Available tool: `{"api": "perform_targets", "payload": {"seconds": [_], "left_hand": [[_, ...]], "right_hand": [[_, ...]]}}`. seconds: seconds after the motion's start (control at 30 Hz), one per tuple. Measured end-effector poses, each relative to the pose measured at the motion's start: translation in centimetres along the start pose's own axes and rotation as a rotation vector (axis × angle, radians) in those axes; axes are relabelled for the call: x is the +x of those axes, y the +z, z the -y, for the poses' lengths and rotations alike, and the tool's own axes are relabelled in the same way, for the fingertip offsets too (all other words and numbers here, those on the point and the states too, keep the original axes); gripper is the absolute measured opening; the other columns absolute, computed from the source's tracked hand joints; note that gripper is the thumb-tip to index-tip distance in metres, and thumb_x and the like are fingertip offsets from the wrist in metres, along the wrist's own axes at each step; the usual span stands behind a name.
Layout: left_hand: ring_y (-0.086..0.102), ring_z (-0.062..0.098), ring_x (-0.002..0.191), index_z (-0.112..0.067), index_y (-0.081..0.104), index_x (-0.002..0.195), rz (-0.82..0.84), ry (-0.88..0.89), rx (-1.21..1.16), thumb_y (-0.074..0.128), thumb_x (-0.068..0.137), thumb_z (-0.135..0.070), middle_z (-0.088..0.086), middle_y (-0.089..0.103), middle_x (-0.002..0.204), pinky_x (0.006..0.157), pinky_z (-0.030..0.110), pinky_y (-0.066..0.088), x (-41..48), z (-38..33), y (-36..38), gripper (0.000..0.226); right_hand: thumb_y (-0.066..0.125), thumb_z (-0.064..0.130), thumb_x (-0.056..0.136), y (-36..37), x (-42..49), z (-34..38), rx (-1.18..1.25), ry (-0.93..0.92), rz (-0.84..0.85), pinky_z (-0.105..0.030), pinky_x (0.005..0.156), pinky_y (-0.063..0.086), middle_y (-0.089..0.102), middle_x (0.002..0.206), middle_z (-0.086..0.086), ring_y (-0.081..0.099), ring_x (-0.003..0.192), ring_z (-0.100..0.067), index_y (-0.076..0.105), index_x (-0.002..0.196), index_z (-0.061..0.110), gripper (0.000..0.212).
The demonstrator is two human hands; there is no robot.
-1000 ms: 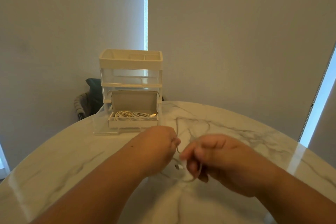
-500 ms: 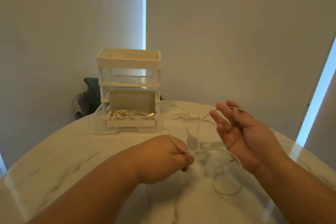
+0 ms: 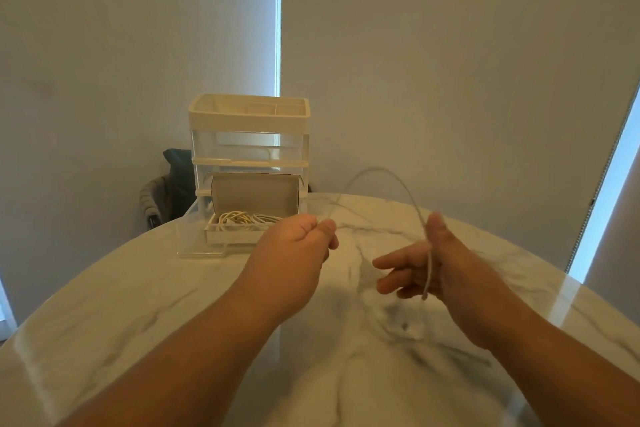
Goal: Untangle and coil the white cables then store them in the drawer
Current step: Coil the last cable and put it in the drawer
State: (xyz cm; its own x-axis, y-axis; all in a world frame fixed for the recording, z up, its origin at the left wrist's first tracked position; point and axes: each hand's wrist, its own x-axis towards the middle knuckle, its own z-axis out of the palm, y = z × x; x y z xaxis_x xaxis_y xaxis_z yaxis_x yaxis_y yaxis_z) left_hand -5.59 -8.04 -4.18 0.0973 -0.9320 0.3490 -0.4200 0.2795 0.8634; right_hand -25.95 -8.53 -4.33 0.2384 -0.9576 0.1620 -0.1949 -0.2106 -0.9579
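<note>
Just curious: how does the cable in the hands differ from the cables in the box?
The held cable arcs up between left hand and right hand; the boxed cables lie at rest. The held cable is one open strand; the boxed cables are bundled loops. Both are white.

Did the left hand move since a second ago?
Yes. The left hand, pinching the white cable, moved forward across the table, closer to the drawer organizer.

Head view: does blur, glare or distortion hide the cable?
Head view: the white cable is a faint, motion-blurred arc between the left hand and the right hand; wide-angle distortion bows the table rim; window glare streaks its right edge.
</note>
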Motion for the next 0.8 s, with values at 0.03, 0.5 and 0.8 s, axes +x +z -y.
{"api": "perform_targets", "payload": {"seconds": [0.03,0.5,0.8], "left_hand": [[0.052,0.015,0.061,-0.02,0.065,0.074,-0.019,-0.006,-0.004,0.045,0.1,-0.037,-0.004,0.056,0.061,0.071,0.045,0.052,0.1,0.1,0.0,0.037],[0.051,0.011,0.056,-0.017,0.066,0.071,0.172,-0.109,0.095,0.046,0.099,-0.039,-0.009,0.055,0.056,0.062,0.031,0.044,-0.2,0.3,0.1,0.041],[0.054,0.011,0.062,-0.02,0.064,0.072,0.232,-0.064,0.218,0.045,0.1,-0.037,-0.006,0.058,0.064,0.063,0.027,0.044,-0.7,-0.2,0.1,0.038]], "right_hand": [[0.025,0.073,0.079,0.0,-0.1,0.2,0.002,-0.043,-0.016,-0.044,0.083,0.051,0.075,0.082,-0.02,0.07,0.085,-0.034,0.08,0.088,0.009,0.084],[0.06,0.037,0.095,-1.3,0.7,-0.2,-0.102,-0.25,-0.503,-0.021,0.067,0.049,0.056,0.105,0.004,0.058,0.078,-0.011,0.046,0.132,0.037,0.039],[0.059,0.03,0.097,-0.2,-0.4,0.1,-0.542,-0.461,-0.401,-0.02,0.113,0.017,0.004,0.159,0.027,0.012,0.148,-0.002,0.019,0.151,0.048,0.07]]}}
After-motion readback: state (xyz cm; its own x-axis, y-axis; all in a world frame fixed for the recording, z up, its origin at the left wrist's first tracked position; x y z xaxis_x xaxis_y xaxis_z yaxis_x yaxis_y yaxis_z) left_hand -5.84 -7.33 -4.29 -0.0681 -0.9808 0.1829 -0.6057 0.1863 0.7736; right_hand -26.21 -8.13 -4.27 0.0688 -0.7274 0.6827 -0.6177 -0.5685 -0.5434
